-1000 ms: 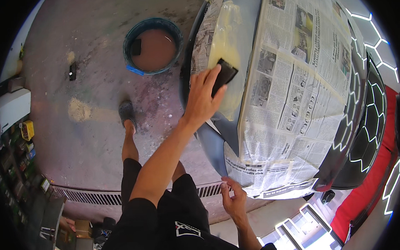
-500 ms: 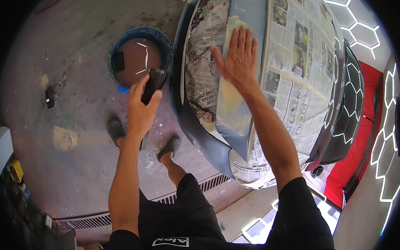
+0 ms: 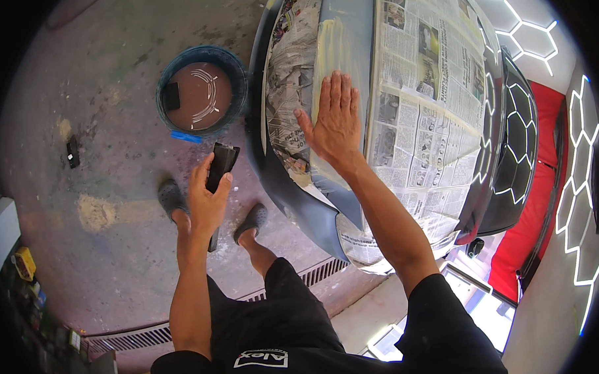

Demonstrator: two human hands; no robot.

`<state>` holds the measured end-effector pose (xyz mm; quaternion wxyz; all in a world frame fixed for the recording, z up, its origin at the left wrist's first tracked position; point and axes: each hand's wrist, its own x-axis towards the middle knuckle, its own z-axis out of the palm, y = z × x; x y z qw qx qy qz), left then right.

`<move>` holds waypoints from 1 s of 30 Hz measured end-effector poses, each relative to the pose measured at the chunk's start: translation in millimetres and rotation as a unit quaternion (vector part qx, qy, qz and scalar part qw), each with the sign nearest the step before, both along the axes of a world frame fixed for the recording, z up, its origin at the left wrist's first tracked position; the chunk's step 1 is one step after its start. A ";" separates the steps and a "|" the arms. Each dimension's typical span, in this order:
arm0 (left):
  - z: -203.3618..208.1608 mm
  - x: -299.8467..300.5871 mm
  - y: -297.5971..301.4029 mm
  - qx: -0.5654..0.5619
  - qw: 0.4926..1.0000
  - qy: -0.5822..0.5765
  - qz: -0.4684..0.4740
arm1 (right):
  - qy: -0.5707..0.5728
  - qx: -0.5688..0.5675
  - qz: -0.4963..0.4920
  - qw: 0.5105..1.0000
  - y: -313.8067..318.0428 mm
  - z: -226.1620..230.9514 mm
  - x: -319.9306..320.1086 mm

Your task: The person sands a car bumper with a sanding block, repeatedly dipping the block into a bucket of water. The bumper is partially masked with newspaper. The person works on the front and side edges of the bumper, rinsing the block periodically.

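My left hand (image 3: 206, 200) is closed around a long black sanding block (image 3: 222, 164), held above the floor between the bucket and my feet. Its far end shows past my fingers, and another part sticks out below my palm. My right hand (image 3: 338, 123) lies flat, fingers stretched, on a car's blue-grey panel (image 3: 350, 33) smeared with pale yellow filler (image 3: 332, 44). Newspaper masking (image 3: 409, 127) covers the car to the right of that panel, and crumpled newspaper (image 3: 291, 88) lies to its left.
A dark round bucket (image 3: 242, 100) of brownish water stands left of the car, with a black block (image 3: 171, 96) in it and a blue item (image 3: 187, 137) at its rim. A small black object (image 3: 72, 152) lies on the floor. A drain grate (image 3: 133, 338) runs near me.
My right hand has slid toward me along the panel, uncovering streaked yellow filler beyond its fingertips. My left hand has lowered toward me with the sanding block. The view has shifted slightly.
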<state>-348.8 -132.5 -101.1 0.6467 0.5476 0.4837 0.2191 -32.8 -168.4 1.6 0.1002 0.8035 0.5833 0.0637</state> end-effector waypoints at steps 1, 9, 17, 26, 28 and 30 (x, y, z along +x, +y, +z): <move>7.4 2.4 0.4 0.000 1.000 0.006 -0.001 | 0.004 -0.006 0.000 1.000 -9.2 1.6 -6.2; 45.3 7.3 -18.4 0.003 1.000 0.005 -0.009 | 0.053 -0.028 -0.007 0.998 -76.9 15.6 -45.6; 62.5 -0.2 -40.2 0.018 0.999 0.038 -0.033 | 0.087 -0.055 -0.008 0.995 -143.1 17.4 -81.1; 53.1 -2.0 -32.1 -0.037 0.999 0.007 0.006 | 0.017 0.039 0.009 0.999 -5.6 -0.5 -2.4; 44.9 -0.6 -30.1 -0.014 1.000 -0.004 0.005 | 0.003 0.057 0.014 0.998 22.3 -8.2 18.0; 45.8 2.6 -26.0 -0.017 1.000 -0.020 0.011 | 0.001 0.053 0.022 0.998 18.3 -12.2 17.5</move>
